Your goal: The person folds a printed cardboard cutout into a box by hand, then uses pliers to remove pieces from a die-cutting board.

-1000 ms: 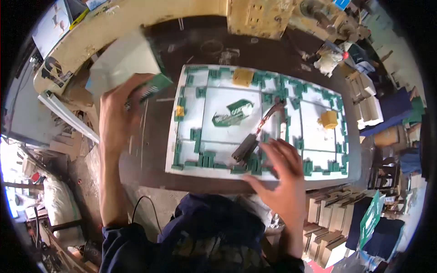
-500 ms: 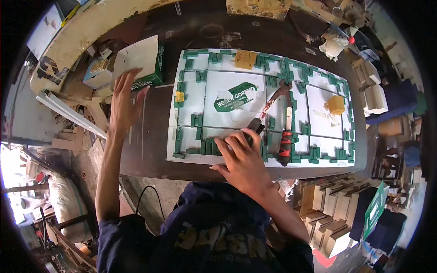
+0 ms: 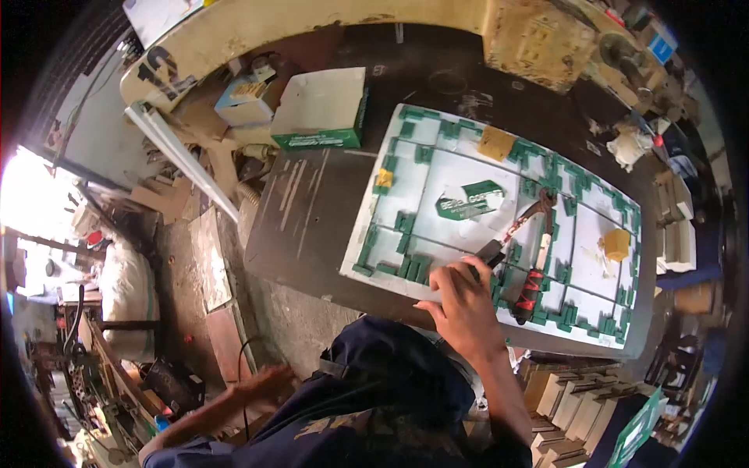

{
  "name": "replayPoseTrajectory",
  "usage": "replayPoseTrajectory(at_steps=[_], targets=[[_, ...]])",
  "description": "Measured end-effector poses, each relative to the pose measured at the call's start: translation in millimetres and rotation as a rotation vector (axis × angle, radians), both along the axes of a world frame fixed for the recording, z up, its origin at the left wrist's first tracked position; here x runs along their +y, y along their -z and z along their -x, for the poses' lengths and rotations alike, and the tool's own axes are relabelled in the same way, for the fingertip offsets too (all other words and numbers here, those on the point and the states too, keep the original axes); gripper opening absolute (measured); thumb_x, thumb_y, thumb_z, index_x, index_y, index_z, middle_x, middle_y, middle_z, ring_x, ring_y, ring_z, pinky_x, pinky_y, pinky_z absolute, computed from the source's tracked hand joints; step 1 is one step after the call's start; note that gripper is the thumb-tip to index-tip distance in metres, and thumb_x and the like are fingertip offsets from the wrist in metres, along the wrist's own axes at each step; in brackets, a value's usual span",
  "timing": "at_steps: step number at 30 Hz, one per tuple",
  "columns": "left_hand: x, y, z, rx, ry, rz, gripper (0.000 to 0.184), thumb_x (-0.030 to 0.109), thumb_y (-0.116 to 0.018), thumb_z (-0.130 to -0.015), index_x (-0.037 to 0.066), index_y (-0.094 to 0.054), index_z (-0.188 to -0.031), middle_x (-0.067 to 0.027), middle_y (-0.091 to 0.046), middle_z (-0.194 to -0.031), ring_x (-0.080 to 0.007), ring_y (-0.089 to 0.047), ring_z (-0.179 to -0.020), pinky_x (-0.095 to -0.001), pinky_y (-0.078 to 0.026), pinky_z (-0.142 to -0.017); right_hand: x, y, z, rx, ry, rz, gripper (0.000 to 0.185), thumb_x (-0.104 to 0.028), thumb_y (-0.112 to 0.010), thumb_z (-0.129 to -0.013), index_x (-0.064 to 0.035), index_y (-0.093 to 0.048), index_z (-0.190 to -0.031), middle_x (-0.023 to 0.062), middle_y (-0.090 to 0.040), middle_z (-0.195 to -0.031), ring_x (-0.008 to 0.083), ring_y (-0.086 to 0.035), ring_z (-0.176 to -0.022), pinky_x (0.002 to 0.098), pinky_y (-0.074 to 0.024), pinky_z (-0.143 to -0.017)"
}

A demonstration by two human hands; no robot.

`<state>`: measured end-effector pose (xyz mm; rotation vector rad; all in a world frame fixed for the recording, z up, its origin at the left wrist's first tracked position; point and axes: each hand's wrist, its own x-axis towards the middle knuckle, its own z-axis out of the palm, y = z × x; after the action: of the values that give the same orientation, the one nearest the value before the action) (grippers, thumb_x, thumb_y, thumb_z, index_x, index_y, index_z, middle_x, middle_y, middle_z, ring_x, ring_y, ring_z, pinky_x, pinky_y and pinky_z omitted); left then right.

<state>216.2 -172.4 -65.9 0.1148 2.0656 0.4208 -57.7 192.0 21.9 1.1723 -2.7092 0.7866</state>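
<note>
My right hand [image 3: 466, 312] is at the board's near edge, its bent fingers touching the dark handle of a cutting tool [image 3: 493, 253]; what its fingertips grip is partly hidden. The white board [image 3: 437, 253] bears thin dark lines, many small green blocks, a green printed label [image 3: 473, 201] and yellow lumps [image 3: 616, 244]. Beside the first tool lies another tool with a red-wrapped handle [image 3: 530, 290]. Low at the left, away from the table, my left hand [image 3: 269, 388] is blurred near my lap, its fingers not clearly shown.
An open green and white box [image 3: 318, 113] stands at the table's back left, beside a smaller blue and white box [image 3: 246, 101]. White strips [image 3: 181, 160] lean at the left. Stacked wooden pieces [image 3: 573, 409] stand below the table's right side.
My left hand has dropped from beside the open box to near my lap. My right hand stays by the dark handle. The view has shifted left and tilted.
</note>
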Motion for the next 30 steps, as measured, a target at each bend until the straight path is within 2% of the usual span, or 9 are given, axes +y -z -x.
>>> replayPoseTrajectory(at_steps=[5, 10, 16, 17, 19, 20, 23, 26, 30], targets=[[9, 27, -47, -0.228, -0.231, 0.019, 0.044, 0.031, -0.07, -0.093, 0.008, -0.061, -0.13, -0.0124, -0.06, -0.13, -0.0255, -0.056, -0.12, -0.0404, -0.042, -0.102, 17, 1, -12, -0.014, -0.133, -0.065, 0.035, -0.016, -0.069, -0.086, 0.0008, -0.05, -0.109, 0.0141, -0.057, -0.096, 0.0309, -0.057, -0.106, 0.0468, -0.0343, -0.112], [14, 21, -32, -0.303, -0.338, 0.028, 0.038, 0.026, -0.07, -0.094, 0.006, -0.063, -0.126, -0.0124, -0.064, -0.123, -0.0232, -0.061, -0.112, -0.0378, -0.049, -0.094, 55, -6, -42, -0.06, -0.227, -0.088, 0.024, -0.009, -0.064, -0.085, 0.0, -0.052, -0.104, 0.0128, -0.058, -0.096, 0.0272, -0.057, -0.108, 0.0448, -0.037, -0.115], [17, -37, 115, -0.671, -0.14, 0.007, 0.031, 0.02, -0.069, -0.095, 0.003, -0.067, -0.121, -0.0125, -0.069, -0.115, -0.0204, -0.067, -0.104, -0.0347, -0.057, -0.084, 100, -3, -60, -0.122, -0.057, -0.171, 0.017, -0.01, -0.068, -0.084, -0.0038, -0.058, -0.096, 0.0103, -0.061, -0.105, 0.0296, -0.057, -0.116, 0.0442, -0.0429, -0.11], [18, -52, 146, -0.627, -0.166, -0.075, 0.03, 0.019, -0.069, -0.095, 0.002, -0.068, -0.12, -0.0125, -0.07, -0.114, -0.0199, -0.068, -0.102, -0.0342, -0.058, -0.083, 107, -5, -60, -0.126, -0.017, -0.159, 0.019, -0.008, -0.069, -0.081, -0.0032, -0.058, -0.096, 0.0103, -0.062, -0.105, 0.0306, -0.058, -0.115, 0.0447, -0.0438, -0.109], [28, -84, 196, -0.293, -0.309, -0.424, 0.01, 0.012, -0.069, -0.094, 0.004, -0.075, -0.092, -0.0071, -0.075, -0.084, -0.0112, -0.069, -0.067, -0.0247, -0.055, -0.058, 117, -1, -60, -0.104, 0.083, -0.155, 0.026, -0.003, -0.073, -0.074, -0.002, -0.058, -0.096, 0.0112, -0.064, -0.105, 0.0331, -0.058, -0.116, 0.0458, -0.0461, -0.105], [32, -83, 205, -0.037, -0.456, -0.575, 0.009, 0.012, -0.075, -0.09, 0.005, -0.075, -0.096, -0.0063, -0.075, -0.087, -0.0115, -0.069, -0.071, -0.0255, -0.055, -0.063, 116, 2, -62, -0.098, 0.1, -0.163, 0.026, -0.003, -0.073, -0.074, -0.002, -0.058, -0.096, 0.0112, -0.064, -0.105, 0.0331, -0.058, -0.116, 0.0458, -0.0461, -0.105], [97, -89, 240, 0.722, -0.396, -0.688, 0.02, 0.007, -0.078, -0.086, 0.002, -0.07, -0.103, -0.0051, -0.072, -0.094, -0.0114, -0.065, -0.076, -0.0268, -0.056, -0.069, 118, 6, -64, -0.124, 0.234, -0.091, 0.033, -0.004, -0.077, -0.07, -0.0039, -0.059, -0.097, 0.0113, -0.066, -0.107, 0.0344, -0.057, -0.118, 0.046, -0.046, -0.104], [131, -75, 271, 1.063, -0.326, -0.719, 0.03, 0.005, -0.077, -0.086, 0.002, -0.067, -0.113, -0.0085, -0.069, -0.106, -0.0134, -0.066, -0.085, -0.028, -0.057, -0.072, 101, -10, -71, -0.11, 0.325, -0.143, 0.036, -0.005, -0.08, -0.07, -0.0065, -0.059, -0.099, 0.0105, -0.065, -0.11, 0.0343, -0.057, -0.119, 0.0466, -0.0456, -0.102], [151, -56, 289, 1.144, -0.323, -0.732, 0.037, 0.003, -0.076, -0.086, 0.003, -0.063, -0.12, -0.0111, -0.066, -0.117, -0.0157, -0.066, -0.095, -0.0305, -0.058, -0.074, 109, -51, -55, 0.0, 0.531, -0.007, 0.047, -0.013, -0.083, -0.074, -0.0066, -0.059, -0.113, 0.0141, -0.062, -0.117, 0.0367, -0.057, -0.117, 0.0476, -0.0447, -0.098]])
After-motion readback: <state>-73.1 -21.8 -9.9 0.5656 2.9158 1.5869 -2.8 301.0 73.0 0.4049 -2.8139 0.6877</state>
